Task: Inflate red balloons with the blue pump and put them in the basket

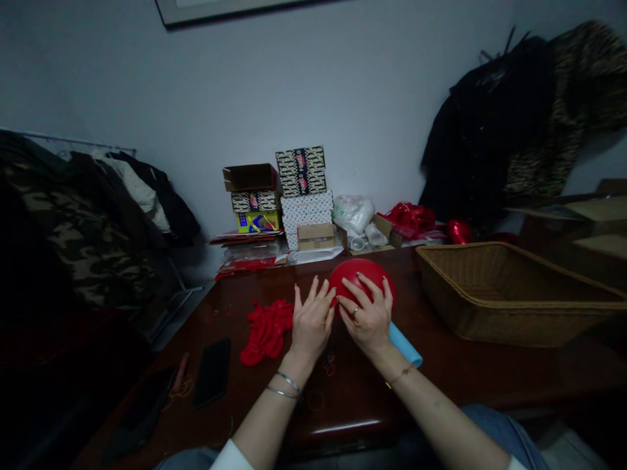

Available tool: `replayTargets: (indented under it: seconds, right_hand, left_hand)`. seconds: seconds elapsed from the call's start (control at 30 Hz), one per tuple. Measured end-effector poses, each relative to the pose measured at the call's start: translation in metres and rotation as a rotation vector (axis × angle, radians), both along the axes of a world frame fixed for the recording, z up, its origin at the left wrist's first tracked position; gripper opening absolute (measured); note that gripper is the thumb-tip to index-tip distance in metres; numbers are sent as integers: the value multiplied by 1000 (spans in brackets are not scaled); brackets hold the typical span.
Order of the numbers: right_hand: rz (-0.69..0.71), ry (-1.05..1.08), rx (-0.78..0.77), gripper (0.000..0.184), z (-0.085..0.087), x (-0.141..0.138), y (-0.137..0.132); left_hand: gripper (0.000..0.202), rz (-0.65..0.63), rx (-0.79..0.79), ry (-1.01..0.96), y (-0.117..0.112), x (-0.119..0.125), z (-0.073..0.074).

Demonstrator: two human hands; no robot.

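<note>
A round, inflated red balloon point(360, 269) is above the dark wooden table in front of me. My right hand point(366, 320) lies over its near side, fingers curved against it, and wears a ring. My left hand point(312, 320) is at the balloon's left side by the neck. Its thumb and forefinger come together there while the other fingers stretch upward; the exact grip is partly hidden. Under my right wrist a light blue tube point(405, 346) pokes out, its far end covered. To the left of my left hand lies a pile of flat red balloons point(264, 333).
A wicker basket point(519, 326) stands on the table's right. Dark phone-like slabs point(212, 372) lie at left, near loose rubber bands point(182, 390). Small bands point(329, 364) lie before me. Stacked boxes point(307, 215) and plastic bags point(353, 212) line the wall.
</note>
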State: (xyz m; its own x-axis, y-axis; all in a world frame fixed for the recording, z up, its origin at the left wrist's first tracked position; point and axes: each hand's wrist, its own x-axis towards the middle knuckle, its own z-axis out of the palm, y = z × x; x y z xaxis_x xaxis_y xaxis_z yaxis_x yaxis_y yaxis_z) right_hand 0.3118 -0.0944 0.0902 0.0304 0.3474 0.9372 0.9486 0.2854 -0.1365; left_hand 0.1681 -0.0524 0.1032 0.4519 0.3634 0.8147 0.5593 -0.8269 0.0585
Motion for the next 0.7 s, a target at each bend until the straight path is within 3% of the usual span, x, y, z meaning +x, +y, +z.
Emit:
replayTargets:
  seconds: [0.23,0.7]
  right_hand:
    - [-132,-76,60,18,12,40,-10]
    - [-284,-161,48,23,28,119,-32]
  left_hand:
    - [36,-43,57,20,-2,39,18]
    - [33,-125,-2,-38,-7,123,30]
